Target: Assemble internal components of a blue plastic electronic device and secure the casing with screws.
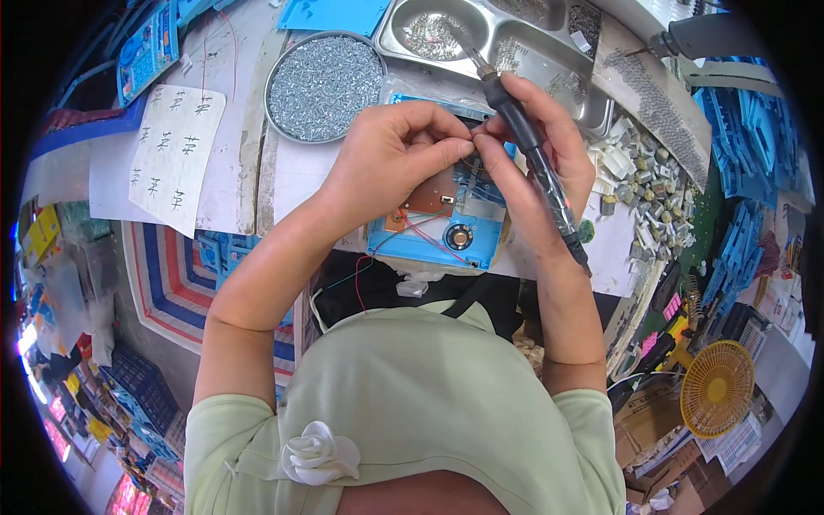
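My right hand has a black-handled soldering iron lying across it, its metal tip toward the trays. The thumb and fingertips of that hand meet those of my left hand, which is closed in a pinch. What the pinching fingers hold is too small and hidden to make out. Under both hands lies a blue plastic casing, partly covered by them. Inside it are a brown circuit board, a small round speaker and thin red wires.
A round dish of screws stands left of the casing. Behind it, a metal tray holds small parts. Small metal-and-white parts are heaped at right, beside a sloping board. A dark power tool juts in at top right. Marked paper lies left.
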Demonstrator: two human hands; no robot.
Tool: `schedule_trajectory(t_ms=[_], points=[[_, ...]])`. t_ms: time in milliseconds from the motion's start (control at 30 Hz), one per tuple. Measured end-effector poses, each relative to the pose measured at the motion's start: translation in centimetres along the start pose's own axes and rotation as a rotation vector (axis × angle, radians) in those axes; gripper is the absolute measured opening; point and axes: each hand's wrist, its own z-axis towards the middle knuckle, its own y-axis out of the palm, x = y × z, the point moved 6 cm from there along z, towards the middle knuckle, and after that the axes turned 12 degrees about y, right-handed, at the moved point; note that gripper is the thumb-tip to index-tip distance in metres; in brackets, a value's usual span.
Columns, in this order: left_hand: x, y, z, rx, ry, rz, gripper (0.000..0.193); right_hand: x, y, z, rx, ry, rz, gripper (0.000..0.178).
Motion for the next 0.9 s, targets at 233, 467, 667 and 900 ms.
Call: schedule_trajectory(t_ms=[233,467,667,900], points=[[0.6,0.1,-0.1,0.029,0.075,0.164,0.011,-0.1,0.1,-0.8,0.091,-0.117,-0.116,0.050],[3.0,0.7,-0.8,0.089,0.581,0.589,0.008,-0.5,-2.2,-2.7,0.175,-0.174,-0.195,0.045],[2.4,0.7,-1.2,0.110,0.605,0.713,0.010,-1.5,-6.1,-6.2,0.152,-0.160,-0.173,0.037],[2.1,0.8,-1.0,0.146,0.589,0.715,0.011,-1.2,-4.7,-7.4,0.000,-0.246,-0.294,0.034]])
